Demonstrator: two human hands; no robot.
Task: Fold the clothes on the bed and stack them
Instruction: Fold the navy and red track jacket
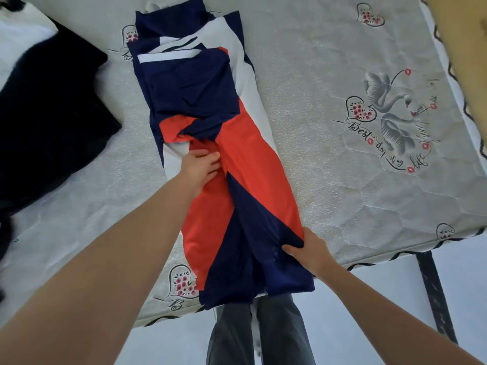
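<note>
Left hand [201, 167] presses flat on the tricolour jersey [237, 159]; right hand [305, 250] pinches its hem at 5 o'clock. Pulling could undo the tucked sleeve

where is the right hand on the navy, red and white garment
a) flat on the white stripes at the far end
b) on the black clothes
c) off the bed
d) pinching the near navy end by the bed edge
d: the right hand pinches the garment's near navy end.

A grey quilted mattress [329, 180] printed with swans, hearts and script fills most of the view, resting on a dark metal bed frame [434, 293]. Below lies a pale, smooth floor [369, 312] in soft, even light. A tan surface [463, 48] at the upper right may be a wall or headboard.
</note>
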